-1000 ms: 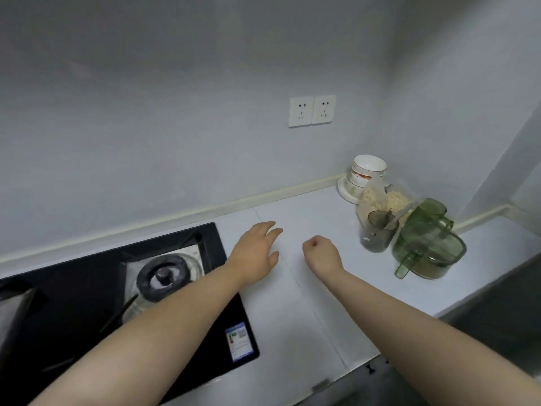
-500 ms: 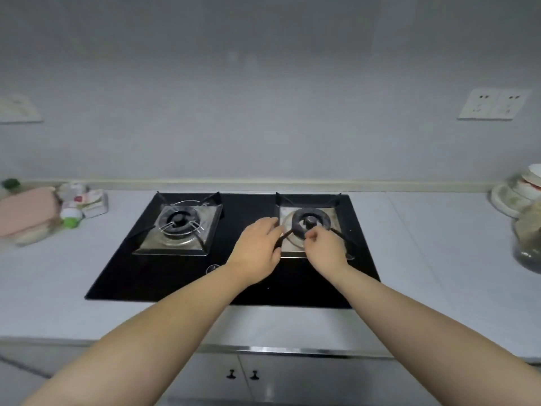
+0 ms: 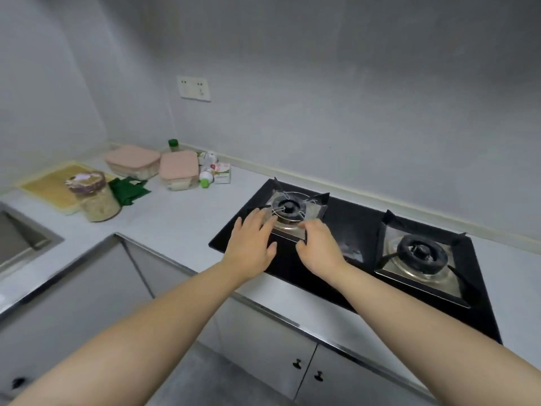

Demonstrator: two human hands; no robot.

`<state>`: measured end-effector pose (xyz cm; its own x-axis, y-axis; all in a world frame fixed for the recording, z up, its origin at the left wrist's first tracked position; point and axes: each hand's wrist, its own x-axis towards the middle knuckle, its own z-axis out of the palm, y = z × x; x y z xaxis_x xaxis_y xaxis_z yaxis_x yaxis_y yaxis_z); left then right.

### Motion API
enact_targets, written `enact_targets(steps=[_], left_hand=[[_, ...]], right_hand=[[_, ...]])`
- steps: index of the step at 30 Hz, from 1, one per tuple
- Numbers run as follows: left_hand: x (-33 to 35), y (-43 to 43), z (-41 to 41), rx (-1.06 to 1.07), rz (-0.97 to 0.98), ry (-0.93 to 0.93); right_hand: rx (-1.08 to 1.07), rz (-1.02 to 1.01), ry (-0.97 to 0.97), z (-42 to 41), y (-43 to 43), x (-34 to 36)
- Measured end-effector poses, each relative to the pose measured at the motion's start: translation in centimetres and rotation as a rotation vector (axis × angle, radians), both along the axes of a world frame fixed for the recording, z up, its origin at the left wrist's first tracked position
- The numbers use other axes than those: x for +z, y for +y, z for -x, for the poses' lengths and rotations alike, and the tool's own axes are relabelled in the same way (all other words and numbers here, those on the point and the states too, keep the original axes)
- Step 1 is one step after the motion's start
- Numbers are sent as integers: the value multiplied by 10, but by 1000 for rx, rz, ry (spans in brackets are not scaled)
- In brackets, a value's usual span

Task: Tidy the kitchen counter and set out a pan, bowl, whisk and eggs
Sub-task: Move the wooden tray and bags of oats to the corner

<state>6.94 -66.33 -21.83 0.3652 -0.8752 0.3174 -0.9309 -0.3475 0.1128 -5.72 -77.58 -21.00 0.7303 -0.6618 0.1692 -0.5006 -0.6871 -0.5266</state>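
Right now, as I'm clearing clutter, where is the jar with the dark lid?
In the head view, the jar stands on the counter at far left, beside the yellow cutting board and just left of the green bag, near the sink.

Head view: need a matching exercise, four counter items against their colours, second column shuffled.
Things:
1. cutting board
2. crumpled bag
3. container lids
4. hob

Colours:
a. black
b. pink
c. yellow
d. green

Pairs: 1-c, 2-d, 3-b, 4-a
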Motion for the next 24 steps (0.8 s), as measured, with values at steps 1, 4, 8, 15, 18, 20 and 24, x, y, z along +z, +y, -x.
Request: enact_targets(steps=[1,4,8,15,18,20,24], left_hand=[[-1,5,-8,33,-3,7],[-5,17,-29,111,-22,41],[-12,22,-60,166,-69,54],[1,-4,-142,288,-65,-15],[-2,-13,-170,342,-99,-22],[-6,-13,-188,391,-96,20],[-18,-1,-220,437,-122,53]], right_hand=[[31,20,10,-10,2,1],[105,90,31,-39,5,0],[180,107,68,-80,1,-6],[278,150,56,-171,-34,1],[314,177,68,-204,-48,2],[337,184,76,-229,-52,2],[371,180,85,-272,-41,-2]])
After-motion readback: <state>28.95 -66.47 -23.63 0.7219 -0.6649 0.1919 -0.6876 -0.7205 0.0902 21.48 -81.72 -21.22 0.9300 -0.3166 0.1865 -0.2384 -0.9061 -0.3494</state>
